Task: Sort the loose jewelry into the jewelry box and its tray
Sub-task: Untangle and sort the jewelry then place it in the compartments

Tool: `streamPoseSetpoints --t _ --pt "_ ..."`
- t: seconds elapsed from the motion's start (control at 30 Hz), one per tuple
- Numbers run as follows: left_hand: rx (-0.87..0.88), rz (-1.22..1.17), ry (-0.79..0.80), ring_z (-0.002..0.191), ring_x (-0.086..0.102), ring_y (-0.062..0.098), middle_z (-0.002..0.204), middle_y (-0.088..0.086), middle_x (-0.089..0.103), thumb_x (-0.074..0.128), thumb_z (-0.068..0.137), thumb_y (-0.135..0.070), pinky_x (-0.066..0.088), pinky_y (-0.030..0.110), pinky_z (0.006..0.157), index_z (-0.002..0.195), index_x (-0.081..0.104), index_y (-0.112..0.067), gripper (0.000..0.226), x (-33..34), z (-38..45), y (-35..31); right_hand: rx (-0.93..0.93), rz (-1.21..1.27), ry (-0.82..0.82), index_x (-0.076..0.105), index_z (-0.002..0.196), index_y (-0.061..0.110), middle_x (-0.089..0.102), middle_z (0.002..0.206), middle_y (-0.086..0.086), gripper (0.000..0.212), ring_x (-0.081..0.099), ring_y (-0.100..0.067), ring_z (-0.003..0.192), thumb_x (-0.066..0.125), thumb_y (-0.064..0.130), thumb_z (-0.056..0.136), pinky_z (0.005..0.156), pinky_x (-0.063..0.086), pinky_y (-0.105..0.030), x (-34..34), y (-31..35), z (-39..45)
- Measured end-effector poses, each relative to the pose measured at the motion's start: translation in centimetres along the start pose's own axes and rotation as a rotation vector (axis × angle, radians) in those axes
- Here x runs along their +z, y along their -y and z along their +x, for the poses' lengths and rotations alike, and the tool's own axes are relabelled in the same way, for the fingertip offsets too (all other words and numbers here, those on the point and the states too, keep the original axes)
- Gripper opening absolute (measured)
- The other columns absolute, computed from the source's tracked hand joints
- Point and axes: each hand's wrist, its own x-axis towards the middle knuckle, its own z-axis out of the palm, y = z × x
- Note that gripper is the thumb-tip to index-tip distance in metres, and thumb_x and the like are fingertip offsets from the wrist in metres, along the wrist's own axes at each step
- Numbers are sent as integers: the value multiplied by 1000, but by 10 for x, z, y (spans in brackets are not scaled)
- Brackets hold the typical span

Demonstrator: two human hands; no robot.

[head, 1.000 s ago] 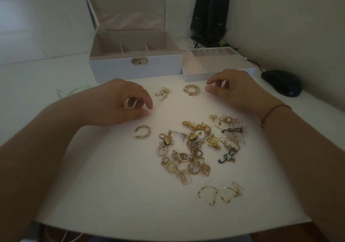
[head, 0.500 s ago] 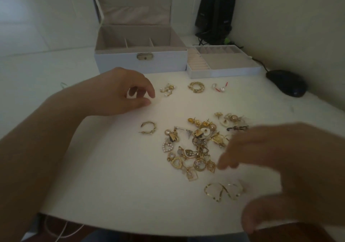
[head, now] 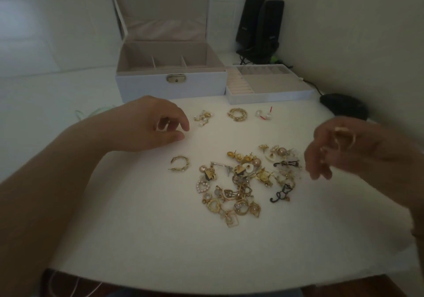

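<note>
Your right hand (head: 332,152) hung blurred beside the jewelry pile (head: 247,177) on the bench (head: 137,228), pinching thin gold hoops (head: 344,136). Your left hand (head: 149,124) rested loosely curled, holding nothing. The jewelry box (head: 171,83) faced you, lid up; its tray (head: 270,89) lay lengthwise just right. No writing was readable.

The left hand (head: 158,124) rests at the end of a bare forearm that comes in from the lower left, up and left of the heap of gold-coloured jewellery (head: 247,182). Its fingers are curled, the thumb tip close under the forefinger tip; whether it pinches anything cannot be told. The right hand (head: 339,150) is blurred, raised just right of the same heap, fingers hanging downward and loosely bent. Thin gold-coloured wire hoops (head: 341,136) show among its fingers, apparently held there.
</note>
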Motion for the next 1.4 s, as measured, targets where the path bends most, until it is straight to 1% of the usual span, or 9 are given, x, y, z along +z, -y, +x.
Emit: streamPoseSetpoints --t 0.1,0.23,0.43,0.6,0.77,0.9,1.1,1.27,1.4 --pt "-6 5 18 82 57 11 82 -14 62 59 81 -45 40 8 65 100 70 -33 25 1 0 1 97 8 -105 56 76 24 59 64 -6 9 51 -19 56 62 19 73 52 41 -26 -12 -10 19" --pt "-7 -19 24 82 57 10 82 -12 63 52 80 -57 41 8 64 99 69 -36 33 0 -1 3 174 -498 -8 45 79 38 54 66 13 7 45 -4 55 49 33 76 52 37 -15 9 -13 19" --pt "-33 -9 43 82 56 10 82 -11 62 68 87 -29 41 9 65 100 71 -31 13 2 0 0 179 -865 -74 53 86 47 59 81 24 22 55 1 77 54 63 72 71 46 -23 40 -12 14" --pt "-41 -14 36 82 55 10 81 -11 61 69 87 -27 41 8 65 99 70 -32 13 2 -1 1 143 -671 -48 65 80 42 65 79 24 5 60 3 78 61 39 82 73 51 -22 36 -20 17" --pt "-40 -15 35 82 56 10 81 -13 61 62 85 -44 40 8 64 99 69 -33 19 1 0 2 111 -408 -182 57 69 30 58 63 12 23 51 -5 55 52 22 90 54 40 -13 32 -15 19" --pt "-33 -17 34 81 56 10 82 -13 62 58 80 -49 40 8 64 99 69 -34 26 0 0 3 192 327 -352 54 53 21 45 55 0 39 41 -15 53 43 -1 83 51 37 -27 24 -13 33" --pt "-41 -10 34 76 59 14 84 -11 63 48 77 -61 43 13 64 99 68 -37 38 -1 0 7 219 1054 -412 48 60 15 48 61 0 7 44 -13 49 45 18 65 39 32 -16 -13 -16 59" --pt "-92 -2 47 75 60 12 84 -10 64 55 82 -50 52 34 73 100 69 -36 27 -2 -1 7 337 914 -445 50 83 17 46 61 5 19 35 -10 42 46 13 65 38 20 -13 -39 -38 90" --pt "-105 -5 57 76 60 13 85 -9 64 57 83 -46 52 35 74 100 69 -35 23 -2 -2 8 343 839 -378 48 70 20 42 66 4 5 33 -12 44 51 23 67 41 17 -14 -46 -57 101"
